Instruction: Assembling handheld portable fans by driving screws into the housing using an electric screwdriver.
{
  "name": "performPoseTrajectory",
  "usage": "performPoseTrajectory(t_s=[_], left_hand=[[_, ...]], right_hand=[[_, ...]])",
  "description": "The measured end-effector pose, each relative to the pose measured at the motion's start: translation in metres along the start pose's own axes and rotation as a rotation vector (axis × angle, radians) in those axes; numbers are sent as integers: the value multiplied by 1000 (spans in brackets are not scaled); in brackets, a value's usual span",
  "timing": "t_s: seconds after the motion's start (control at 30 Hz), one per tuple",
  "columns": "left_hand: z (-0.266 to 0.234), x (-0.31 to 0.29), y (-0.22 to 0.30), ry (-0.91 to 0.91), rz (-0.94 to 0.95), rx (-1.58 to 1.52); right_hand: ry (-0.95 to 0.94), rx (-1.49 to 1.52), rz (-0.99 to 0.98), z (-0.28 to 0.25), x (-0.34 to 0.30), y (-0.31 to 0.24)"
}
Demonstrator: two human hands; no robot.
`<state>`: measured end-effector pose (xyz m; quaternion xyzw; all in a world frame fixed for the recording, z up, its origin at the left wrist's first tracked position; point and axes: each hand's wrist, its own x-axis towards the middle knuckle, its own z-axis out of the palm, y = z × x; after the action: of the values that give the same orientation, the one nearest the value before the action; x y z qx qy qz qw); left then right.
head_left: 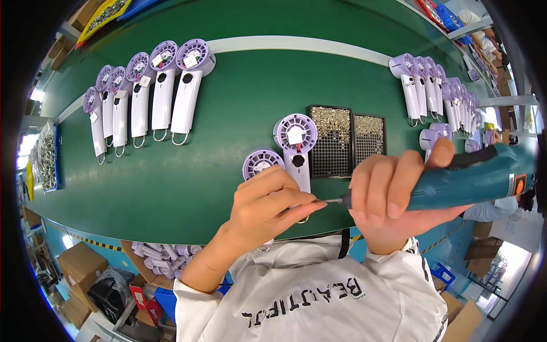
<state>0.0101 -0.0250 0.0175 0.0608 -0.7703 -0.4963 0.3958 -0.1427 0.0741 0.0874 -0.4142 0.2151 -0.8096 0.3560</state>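
My right hand (387,196) grips a teal electric screwdriver (473,179), its body lying sideways and its bit (333,200) pointing left. My left hand (262,202) is closed in a pinch, thumb and forefinger meeting at the bit's tip. Whatever small piece may be between those fingertips is hidden. Just beyond lies a white and lilac handheld fan (298,165) with a white tag on its round head. A second fan (262,162) rests to its left, its handle mostly covered by my left hand.
Two black perforated trays (330,162) of small screws sit beyond my right hand. On the green table (228,125), fans (187,100) line the far left; more fans (408,85) stand at the right. A blue bin (48,154) of metal parts is at the left edge.
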Motion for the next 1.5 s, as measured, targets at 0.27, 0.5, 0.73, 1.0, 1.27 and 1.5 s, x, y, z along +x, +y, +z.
performPoseTrajectory(t_s=[0.27, 0.5, 0.73, 1.0, 1.27, 1.5], left_hand=[[-15, 20, -6, -101, -113, 263], [-31, 36, -29, -214, -169, 355], [-33, 35, -39, -218, -266, 278], [-18, 19, -35, -115, -453, 55], [-21, 20, -33, -107, -461, 107], [-20, 18, -28, -113, -425, 127]], right_hand=[[-166, -121, -74, -11, 4, 27], [-66, -236, -70, -24, 13, 63], [34, -311, 83, -21, 22, 83], [-117, -419, 282, -39, 7, 99], [-118, -486, 213, -38, 4, 103], [-107, -588, 114, -37, 1, 109]])
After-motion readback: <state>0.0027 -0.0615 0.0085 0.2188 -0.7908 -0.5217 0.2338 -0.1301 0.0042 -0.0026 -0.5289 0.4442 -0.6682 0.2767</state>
